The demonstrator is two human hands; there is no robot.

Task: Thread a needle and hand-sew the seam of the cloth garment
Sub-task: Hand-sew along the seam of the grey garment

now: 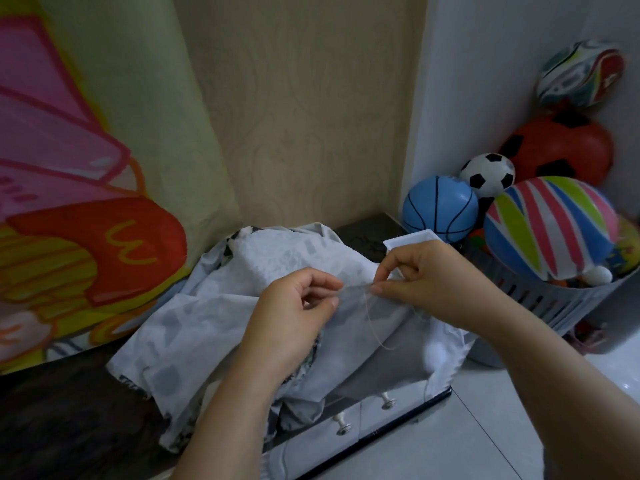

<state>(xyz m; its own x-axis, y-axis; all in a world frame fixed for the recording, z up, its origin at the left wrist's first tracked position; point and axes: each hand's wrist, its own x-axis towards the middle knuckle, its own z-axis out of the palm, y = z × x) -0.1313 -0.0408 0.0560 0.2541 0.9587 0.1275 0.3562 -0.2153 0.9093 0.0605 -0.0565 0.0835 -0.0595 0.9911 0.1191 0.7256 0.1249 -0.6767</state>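
Needle too small to make out, thread [375, 327] barely visible; my left hand [298, 306] and right hand [422, 275] each pinch it tight over the garment [207, 320].

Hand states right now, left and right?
Left hand: pinching the thread.
Right hand: pinching the same thread.

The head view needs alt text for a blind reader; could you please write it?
Left hand and right hand pinch a pale thread above a grey-white garment heaped on a dark cabinet. A basket of colourful balls stands beside it.
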